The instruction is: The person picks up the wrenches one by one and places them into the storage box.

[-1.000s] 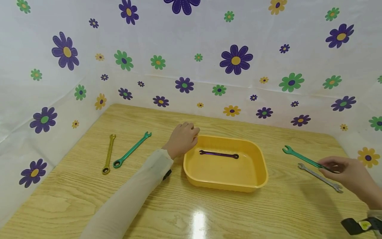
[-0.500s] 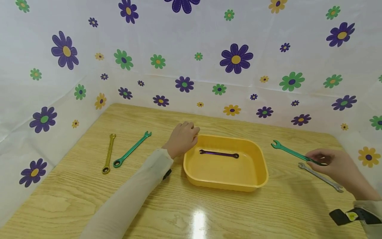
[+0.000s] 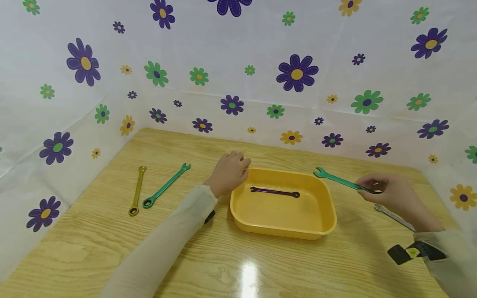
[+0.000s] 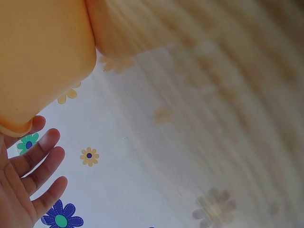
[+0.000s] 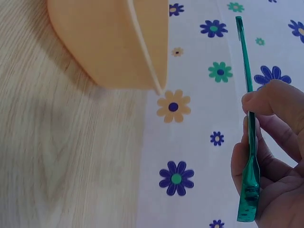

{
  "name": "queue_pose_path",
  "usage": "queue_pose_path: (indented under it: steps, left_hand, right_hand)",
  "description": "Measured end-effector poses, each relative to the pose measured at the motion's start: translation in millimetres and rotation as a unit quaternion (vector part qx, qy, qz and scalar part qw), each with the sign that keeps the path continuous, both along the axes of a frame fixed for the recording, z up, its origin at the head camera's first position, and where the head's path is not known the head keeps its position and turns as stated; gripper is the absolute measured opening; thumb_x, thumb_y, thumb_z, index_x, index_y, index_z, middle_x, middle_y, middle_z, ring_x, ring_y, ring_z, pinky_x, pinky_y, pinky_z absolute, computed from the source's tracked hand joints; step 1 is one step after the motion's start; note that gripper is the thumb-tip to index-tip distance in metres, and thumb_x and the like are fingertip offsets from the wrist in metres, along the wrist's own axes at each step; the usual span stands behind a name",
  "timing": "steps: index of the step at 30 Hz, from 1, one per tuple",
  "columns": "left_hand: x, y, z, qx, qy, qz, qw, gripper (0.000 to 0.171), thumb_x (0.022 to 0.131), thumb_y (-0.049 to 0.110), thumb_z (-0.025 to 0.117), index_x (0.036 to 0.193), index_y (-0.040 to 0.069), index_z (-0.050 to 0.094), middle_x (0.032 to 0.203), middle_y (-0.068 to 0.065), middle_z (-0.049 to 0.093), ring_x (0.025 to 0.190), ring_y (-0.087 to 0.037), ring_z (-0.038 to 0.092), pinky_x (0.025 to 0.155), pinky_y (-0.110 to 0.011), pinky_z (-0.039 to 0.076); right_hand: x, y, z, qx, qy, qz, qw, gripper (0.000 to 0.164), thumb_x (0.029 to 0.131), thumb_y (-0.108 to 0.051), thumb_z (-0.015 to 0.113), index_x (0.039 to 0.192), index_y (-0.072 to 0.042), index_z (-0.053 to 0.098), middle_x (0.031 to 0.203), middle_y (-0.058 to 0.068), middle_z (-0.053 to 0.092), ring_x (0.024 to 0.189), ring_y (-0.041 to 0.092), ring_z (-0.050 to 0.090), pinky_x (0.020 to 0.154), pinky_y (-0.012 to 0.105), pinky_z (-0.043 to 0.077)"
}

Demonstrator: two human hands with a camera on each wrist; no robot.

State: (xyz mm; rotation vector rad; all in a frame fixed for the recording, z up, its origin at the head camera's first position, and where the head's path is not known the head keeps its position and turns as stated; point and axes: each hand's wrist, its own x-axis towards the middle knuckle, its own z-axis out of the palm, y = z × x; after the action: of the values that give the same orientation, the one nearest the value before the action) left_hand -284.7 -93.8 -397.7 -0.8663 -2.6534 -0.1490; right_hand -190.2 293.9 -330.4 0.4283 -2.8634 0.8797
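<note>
My right hand point(image 3: 389, 194) pinches a green combination wrench point(image 3: 337, 179) between thumb and fingers, in the air just right of a yellow plastic tub point(image 3: 283, 231). Its open-end head reaches over the tub's back right rim in the head view. The right wrist view shows the wrench point(image 5: 248, 71) edge-on along the fingers. At the tub's back left corner my left hand point(image 3: 229, 171) holds the rim; in the left wrist view the index finger lies at the rim point(image 4: 16, 129) while the other fingers extend loosely. A purple wrench point(image 3: 275, 192) lies inside the tub.
On the left of the wooden table point(image 3: 93, 248) lie a gold wrench point(image 3: 137, 190) and another green wrench point(image 3: 167, 185). A silver wrench point(image 3: 394, 217) lies at the right, partly hidden beneath my right hand and wrist. A flowered white cloth point(image 3: 257, 87) stands behind and beside the table.
My right hand has carried the green wrench leftward and slightly up, from above the silver wrench to the tub's right edge. The left hand and the tub have stayed in place.
</note>
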Motion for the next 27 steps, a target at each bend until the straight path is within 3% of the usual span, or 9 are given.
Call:
queue_pose_path:
  steps: [8, 19, 27]
  left_hand:
    - [0.2, 0, -0.2, -0.002, 0.005, 0.0, 1.0, 0.01, 0.091, 0.018, 0.053, 0.093, 0.012, 0.061, 0.086, -0.005, 0.058, 0.081, -0.021, 0.052, 0.077, -0.036, 0.047]
    - [-0.9, -1, -0.9, -0.003, 0.007, -0.003, 1.0, 0.009, 0.091, 0.019, 0.053, 0.091, 0.012, 0.06, 0.085, -0.005, 0.057, 0.079, -0.02, 0.051, 0.075, -0.035, 0.047]
    - [-2.5, 0, -2.2, -0.011, 0.004, 0.004, 0.9999, 0.011, 0.091, 0.02, 0.053, 0.094, 0.013, 0.061, 0.087, -0.004, 0.058, 0.082, -0.02, 0.053, 0.077, -0.036, 0.047]
  right_hand:
    - [-13.2, -28, 3.6, 0.004, -0.012, 0.026, 1.0, 0.014, 0.079, -0.006, 0.071, 0.093, -0.004, 0.071, 0.086, 0.007, 0.067, 0.069, -0.002, 0.056, 0.064, 0.013, 0.049]
    - [-27.0, -63, -0.8, 0.006, -0.041, 0.057, 0.998, 0.013, 0.08, -0.006, 0.07, 0.093, -0.005, 0.071, 0.089, 0.008, 0.068, 0.075, 0.009, 0.058, 0.069, 0.016, 0.052]
    - [-32.2, -81, -8.1, -0.01, -0.059, 0.086, 0.995, 0.014, 0.079, -0.004, 0.071, 0.093, -0.003, 0.071, 0.088, 0.008, 0.068, 0.077, 0.011, 0.057, 0.07, 0.017, 0.051]
